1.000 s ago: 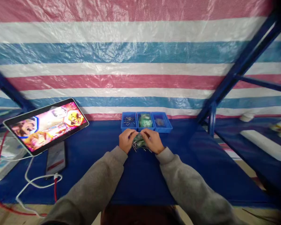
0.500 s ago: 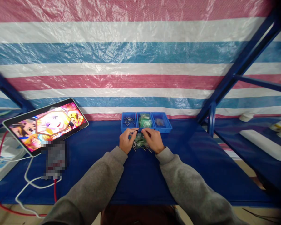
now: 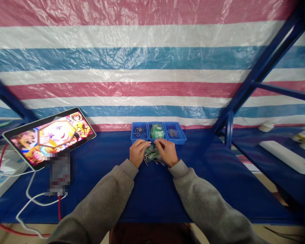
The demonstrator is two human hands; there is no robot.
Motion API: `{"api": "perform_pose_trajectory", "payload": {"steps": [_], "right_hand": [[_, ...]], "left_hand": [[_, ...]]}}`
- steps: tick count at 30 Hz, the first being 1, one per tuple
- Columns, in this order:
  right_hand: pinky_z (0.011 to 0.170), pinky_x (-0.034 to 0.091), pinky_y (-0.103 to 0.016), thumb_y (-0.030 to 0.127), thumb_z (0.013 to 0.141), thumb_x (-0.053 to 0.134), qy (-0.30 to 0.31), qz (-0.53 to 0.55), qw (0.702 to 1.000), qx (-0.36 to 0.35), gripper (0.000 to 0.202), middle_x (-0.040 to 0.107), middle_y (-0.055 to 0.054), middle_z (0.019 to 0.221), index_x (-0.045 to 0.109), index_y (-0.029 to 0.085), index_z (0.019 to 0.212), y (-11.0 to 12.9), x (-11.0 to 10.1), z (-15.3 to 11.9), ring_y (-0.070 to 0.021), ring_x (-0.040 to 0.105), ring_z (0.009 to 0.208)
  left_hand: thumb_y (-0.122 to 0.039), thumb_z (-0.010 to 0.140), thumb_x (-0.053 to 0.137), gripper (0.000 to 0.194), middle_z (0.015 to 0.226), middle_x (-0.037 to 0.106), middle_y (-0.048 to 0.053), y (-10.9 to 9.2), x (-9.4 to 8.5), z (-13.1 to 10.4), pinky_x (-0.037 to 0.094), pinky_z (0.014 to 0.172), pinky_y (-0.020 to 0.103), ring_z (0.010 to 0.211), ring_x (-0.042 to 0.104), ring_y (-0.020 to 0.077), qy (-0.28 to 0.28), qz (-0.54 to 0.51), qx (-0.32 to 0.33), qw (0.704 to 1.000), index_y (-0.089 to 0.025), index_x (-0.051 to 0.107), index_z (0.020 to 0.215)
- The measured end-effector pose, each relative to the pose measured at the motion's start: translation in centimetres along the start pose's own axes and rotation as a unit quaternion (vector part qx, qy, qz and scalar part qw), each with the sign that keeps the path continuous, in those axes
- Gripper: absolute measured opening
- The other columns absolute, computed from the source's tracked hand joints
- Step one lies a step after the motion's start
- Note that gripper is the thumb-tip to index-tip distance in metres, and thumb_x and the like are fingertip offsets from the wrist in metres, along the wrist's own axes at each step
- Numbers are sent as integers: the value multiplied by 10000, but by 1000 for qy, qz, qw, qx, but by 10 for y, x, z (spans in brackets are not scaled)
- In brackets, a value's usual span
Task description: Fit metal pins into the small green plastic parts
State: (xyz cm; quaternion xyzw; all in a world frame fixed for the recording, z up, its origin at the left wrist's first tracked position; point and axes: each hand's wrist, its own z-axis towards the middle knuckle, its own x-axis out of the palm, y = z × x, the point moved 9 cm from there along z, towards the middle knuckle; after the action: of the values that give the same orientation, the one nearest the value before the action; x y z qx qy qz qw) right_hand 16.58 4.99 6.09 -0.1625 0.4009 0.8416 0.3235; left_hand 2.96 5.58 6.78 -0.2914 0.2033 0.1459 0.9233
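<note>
Both hands are close together at the middle of the blue table, just in front of three joined bins. Thumb and fingers of my left hand [image 3: 137, 153] are pinched; whatever lies between them is too small to make out. My right hand [image 3: 168, 152] is pinched in the same way, its fingertips a short gap from the left ones. Under and between the hands lies a pile of thin metal pieces [image 3: 156, 162] mixed with greenish plastic packets [image 3: 151, 151], partly covered by the fingers. Thin metal pieces [image 3: 139, 131] also lie in the left bin, and green packets [image 3: 157, 130] fill the middle one.
The right blue bin [image 3: 184, 138] holds clear plastic bags [image 3: 173, 132]. A tablet [image 3: 53, 135] with a lit screen leans at the left, near a blurred-out object [image 3: 60, 174] and red and white cables [image 3: 30, 200]. Blue frame posts [image 3: 228, 130] rise at the right, before a striped sheet.
My left fingers have shifted slightly, and a thin dark piece seen between the fingertips before no longer shows clearly. The right hand stays nearly in place.
</note>
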Motion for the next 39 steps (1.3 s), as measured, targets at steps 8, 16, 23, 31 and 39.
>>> {"api": "perform_pose_trajectory", "payload": {"steps": [8,16,23,31,39], "right_hand": [[628,406,-238,334,884,444,39,55,998,-17,226,648,-21,784,621,193,883,9,6,-2,-134,564,645],[613,388,-237,363,916,368,39,45,998,-8,315,610,-23,689,575,188,755,8,5,-2,-141,553,641],[607,395,-242,422,904,375,41,47,998,-6,339,603,-28,695,585,187,780,9,5,-1,-140,531,617],[605,372,-241,413,912,363,51,22,998,-36,378,565,-26,643,573,186,695,13,8,-2,-138,515,614],[586,361,-235,416,928,318,61,-2,998,-25,454,529,-11,559,526,188,595,6,12,-2,-125,496,558]], "left_hand": [[-237,888,437,244,757,656,16,14,5,-4,476,704,236,665,599,110,18,-35,-77,996,-187,603,1060],[-315,842,518,195,777,667,19,10,1,-1,470,710,238,695,615,123,1,-23,-82,996,-179,626,931],[-327,861,479,242,663,611,6,9,0,-1,421,621,224,612,550,107,13,21,-73,997,-164,615,744],[-332,851,501,268,613,565,-7,9,-2,-1,407,607,217,574,515,93,4,28,-86,996,-155,582,666],[-302,849,502,169,916,648,69,3,-5,0,494,693,250,834,608,145,-24,-56,-75,995,-157,589,835]]}}
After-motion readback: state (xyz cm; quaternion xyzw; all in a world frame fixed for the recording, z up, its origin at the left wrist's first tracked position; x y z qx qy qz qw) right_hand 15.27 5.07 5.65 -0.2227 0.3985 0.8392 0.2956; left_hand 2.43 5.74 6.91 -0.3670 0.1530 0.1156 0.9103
